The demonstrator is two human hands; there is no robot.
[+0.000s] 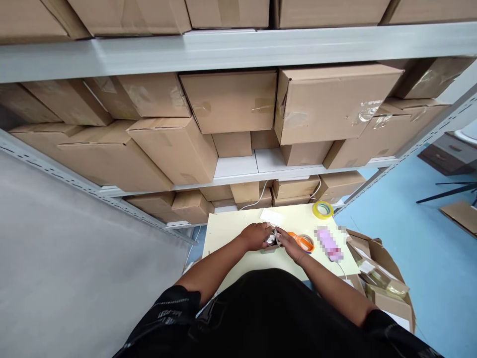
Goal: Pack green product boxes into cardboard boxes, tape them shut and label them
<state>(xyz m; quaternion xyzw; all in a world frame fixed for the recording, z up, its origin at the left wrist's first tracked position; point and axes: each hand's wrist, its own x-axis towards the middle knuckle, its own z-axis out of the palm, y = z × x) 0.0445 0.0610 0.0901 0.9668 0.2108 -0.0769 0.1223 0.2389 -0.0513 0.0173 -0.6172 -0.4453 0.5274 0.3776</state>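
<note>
My left hand (256,235) and my right hand (289,244) meet over a small open cardboard box (269,247) on a pale yellow table (227,231). Between the fingers sits a small shiny silver object (271,239), held by both hands; its exact shape is too small to tell. Orange-handled scissors (302,240) lie just right of my right hand. A white card (272,216) lies on the table beyond the hands.
A yellow tape roll (322,209) rests at the table's far right corner, and a blurred pink item (329,244) lies right of the scissors. An open carton (383,286) stands on the blue floor at right. Metal shelving (238,47) stacked with cardboard boxes fills the view ahead.
</note>
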